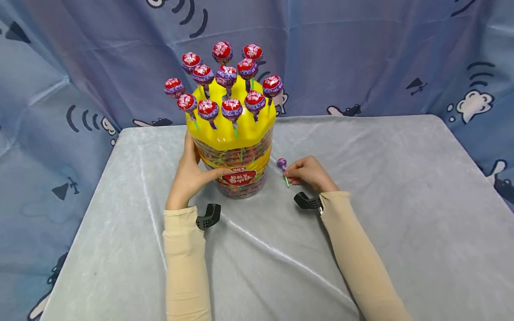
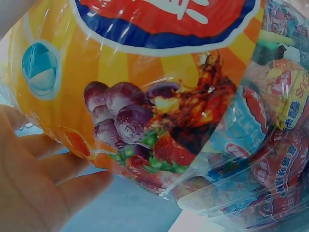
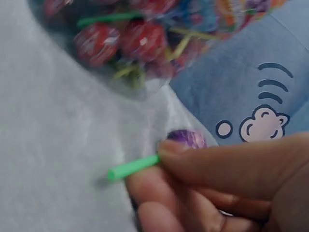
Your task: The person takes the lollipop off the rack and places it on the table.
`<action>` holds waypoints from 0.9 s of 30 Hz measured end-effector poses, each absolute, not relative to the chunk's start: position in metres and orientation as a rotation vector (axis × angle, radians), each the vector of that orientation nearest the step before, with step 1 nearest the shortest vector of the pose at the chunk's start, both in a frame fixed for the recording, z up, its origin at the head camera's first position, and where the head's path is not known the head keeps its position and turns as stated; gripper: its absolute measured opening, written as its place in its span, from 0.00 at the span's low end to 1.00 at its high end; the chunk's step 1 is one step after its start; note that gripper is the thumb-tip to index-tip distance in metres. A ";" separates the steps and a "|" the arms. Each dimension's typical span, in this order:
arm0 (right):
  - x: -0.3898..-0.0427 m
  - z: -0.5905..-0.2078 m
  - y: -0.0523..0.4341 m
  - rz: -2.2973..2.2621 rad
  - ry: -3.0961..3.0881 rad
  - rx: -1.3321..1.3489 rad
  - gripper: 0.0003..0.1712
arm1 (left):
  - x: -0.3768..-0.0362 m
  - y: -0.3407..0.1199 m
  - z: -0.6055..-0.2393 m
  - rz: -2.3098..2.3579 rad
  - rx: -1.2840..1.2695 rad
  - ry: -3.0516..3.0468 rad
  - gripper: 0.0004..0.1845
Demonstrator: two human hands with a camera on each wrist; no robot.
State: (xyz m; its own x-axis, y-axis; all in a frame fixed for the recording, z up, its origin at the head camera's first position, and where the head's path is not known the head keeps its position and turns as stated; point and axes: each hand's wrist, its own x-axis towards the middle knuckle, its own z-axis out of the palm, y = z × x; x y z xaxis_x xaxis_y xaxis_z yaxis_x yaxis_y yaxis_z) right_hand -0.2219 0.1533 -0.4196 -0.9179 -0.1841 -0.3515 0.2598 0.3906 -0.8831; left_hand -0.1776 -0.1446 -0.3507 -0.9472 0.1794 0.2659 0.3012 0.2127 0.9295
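A clear tub of wrapped lollipops (image 1: 238, 167) stands mid-table under a yellow domed lid (image 1: 229, 133) with several purple-and-red lollipops (image 1: 226, 76) stuck upright in it. My left hand (image 1: 188, 176) wraps the tub's left side, thumb across its front label (image 2: 159, 21); in the left wrist view the fingers (image 2: 53, 183) lie against the printed wall. My right hand (image 1: 307, 171) sits just right of the tub on the cloth and pinches a purple lollipop (image 1: 282, 163) by its green stick (image 3: 133, 167), the purple head (image 3: 187, 138) showing past the fingertip.
The table (image 1: 401, 200) wears a pale grey cloth. A blue patterned curtain (image 1: 361, 53) hangs behind and at both sides. Black wrist camera mounts (image 1: 209, 216) sit on both cream sleeves.
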 end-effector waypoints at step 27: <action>-0.220 -0.409 0.151 -1.518 2.549 -0.016 0.12 | -0.175 -0.143 -0.348 -1.859 -0.465 -2.371 0.60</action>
State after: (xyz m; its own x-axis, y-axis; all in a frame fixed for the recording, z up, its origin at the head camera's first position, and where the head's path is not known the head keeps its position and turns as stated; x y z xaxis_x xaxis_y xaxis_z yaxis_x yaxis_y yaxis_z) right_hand -0.2198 0.1512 -0.4090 -0.9847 -0.0980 -0.1441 0.0800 0.4806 -0.8733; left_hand -0.1746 -0.1433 -0.3476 -0.9493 0.1799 0.2580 0.2935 0.2115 0.9323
